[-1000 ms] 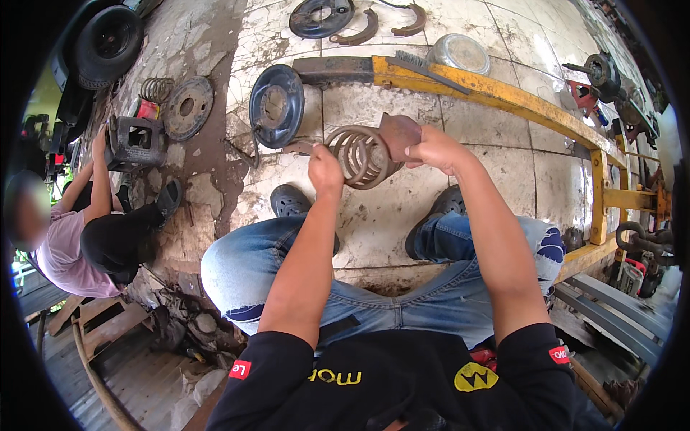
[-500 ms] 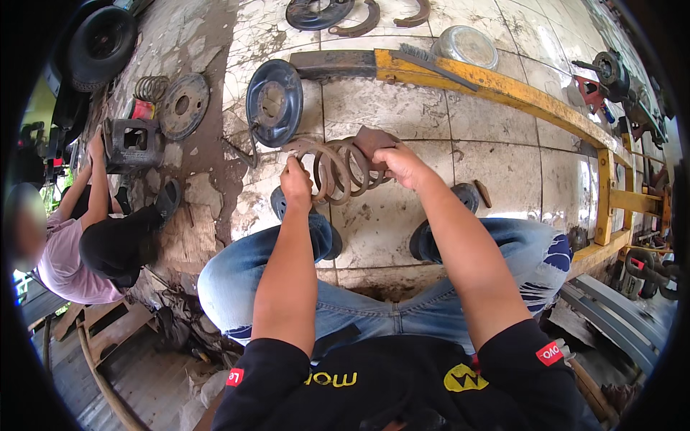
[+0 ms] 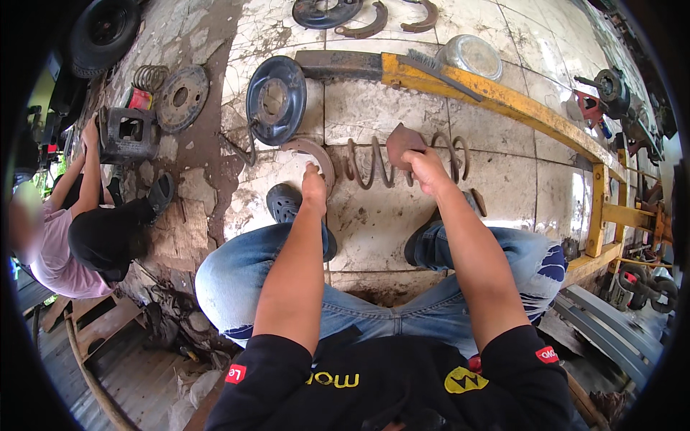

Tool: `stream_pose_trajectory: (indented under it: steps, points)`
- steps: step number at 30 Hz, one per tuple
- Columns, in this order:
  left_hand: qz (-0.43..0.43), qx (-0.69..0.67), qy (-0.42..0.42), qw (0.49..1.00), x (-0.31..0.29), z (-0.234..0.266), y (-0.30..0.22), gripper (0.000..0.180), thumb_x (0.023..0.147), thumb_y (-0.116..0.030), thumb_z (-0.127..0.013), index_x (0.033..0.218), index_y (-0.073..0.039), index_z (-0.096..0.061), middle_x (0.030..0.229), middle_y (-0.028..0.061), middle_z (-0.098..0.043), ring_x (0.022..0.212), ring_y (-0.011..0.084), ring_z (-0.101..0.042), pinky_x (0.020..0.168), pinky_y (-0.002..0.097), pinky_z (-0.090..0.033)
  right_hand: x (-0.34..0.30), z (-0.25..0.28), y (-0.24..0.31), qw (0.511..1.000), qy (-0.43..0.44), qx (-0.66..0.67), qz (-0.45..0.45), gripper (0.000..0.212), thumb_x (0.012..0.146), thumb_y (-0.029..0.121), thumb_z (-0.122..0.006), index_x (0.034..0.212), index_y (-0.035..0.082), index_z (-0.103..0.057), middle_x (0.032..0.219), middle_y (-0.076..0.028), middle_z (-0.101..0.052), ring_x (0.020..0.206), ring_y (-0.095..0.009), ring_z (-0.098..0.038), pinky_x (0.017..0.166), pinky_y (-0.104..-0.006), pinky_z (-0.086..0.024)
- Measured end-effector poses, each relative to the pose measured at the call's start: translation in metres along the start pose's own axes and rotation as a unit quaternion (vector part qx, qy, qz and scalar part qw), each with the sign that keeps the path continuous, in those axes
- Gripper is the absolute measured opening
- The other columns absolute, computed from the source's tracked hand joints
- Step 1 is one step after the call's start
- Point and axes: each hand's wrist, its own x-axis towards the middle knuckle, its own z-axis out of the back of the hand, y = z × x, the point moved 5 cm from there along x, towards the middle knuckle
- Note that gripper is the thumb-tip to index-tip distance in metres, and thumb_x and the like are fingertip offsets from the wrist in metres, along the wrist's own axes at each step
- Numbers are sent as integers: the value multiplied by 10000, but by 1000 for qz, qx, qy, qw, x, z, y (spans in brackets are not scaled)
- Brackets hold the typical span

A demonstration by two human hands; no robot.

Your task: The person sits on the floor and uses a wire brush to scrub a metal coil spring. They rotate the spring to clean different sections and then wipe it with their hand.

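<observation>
My left hand (image 3: 313,188) is closed at the inner edge of a rusty curved brake shoe (image 3: 323,162); its fingertips are partly hidden. In my right hand (image 3: 429,172) a folded brown piece, looking like sandpaper (image 3: 404,142), is pinched and sticks up past the fingers. Behind that hand a rusty coil spring (image 3: 371,164) lies lengthwise across the tiles, its middle coils partly covered by hand and sheet. Beyond my left hand a black dished brake backing plate (image 3: 291,100) leans against a dark beam end.
A yellow steel frame (image 3: 517,108) crosses the far side, with a wire brush (image 3: 442,72) and round metal cover (image 3: 474,57) on it. More brake shoes (image 3: 420,18) lie farther off. At left, a person (image 3: 79,230) crouches by a dark metal block (image 3: 129,135).
My left hand has let go of the coil spring and is at the brake shoe. The spring has shifted right. My right hand, still with the brown sheet, has moved right and slightly nearer.
</observation>
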Motion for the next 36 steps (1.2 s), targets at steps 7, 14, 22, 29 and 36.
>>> stream_pose_trajectory:
  steps: [7,14,22,29,36]
  points:
    - [-167,125,-17,978,-26,-35,-35,583,964,-476,-474,1311,-10,-511,1354,207,-513,1257,338,-464,1049,421,-359,15,11,-14,999,-39,-1,-4,275,757,130,-644,1015,35,-636,873,-20,-610,710,-121,-534,581,-292,-393]
    - [82,-172,-36,981,-18,-17,-41,780,915,-643,-451,1427,-56,-414,1362,191,-498,1308,270,-437,1034,576,-319,1,-9,-8,942,70,326,-34,305,799,59,-590,1098,-2,-573,1025,-125,-633,894,-288,-631,728,-460,-512]
    - [-89,-66,160,981,-68,-44,-104,194,896,-262,-601,977,-87,-580,831,39,-630,725,123,-623,553,271,-471,13,-11,-39,912,134,387,-21,418,744,97,-551,1150,3,-568,1109,-118,-655,1016,-284,-636,923,-462,-497]
    - [-203,-76,166,962,-89,-65,-112,232,835,-26,-639,1047,-9,-545,949,80,-624,770,144,-605,622,293,-512,20,-13,-45,907,89,408,-50,245,814,79,-550,1051,30,-587,1072,-102,-650,1013,-262,-630,992,-459,-485]
    - [-233,-58,178,954,-88,-76,-114,323,859,-39,-602,1167,13,-522,1039,85,-619,884,139,-585,763,271,-484,20,32,-41,966,-41,254,-35,321,830,69,-552,1144,5,-563,1119,-98,-611,983,-251,-633,916,-460,-542]
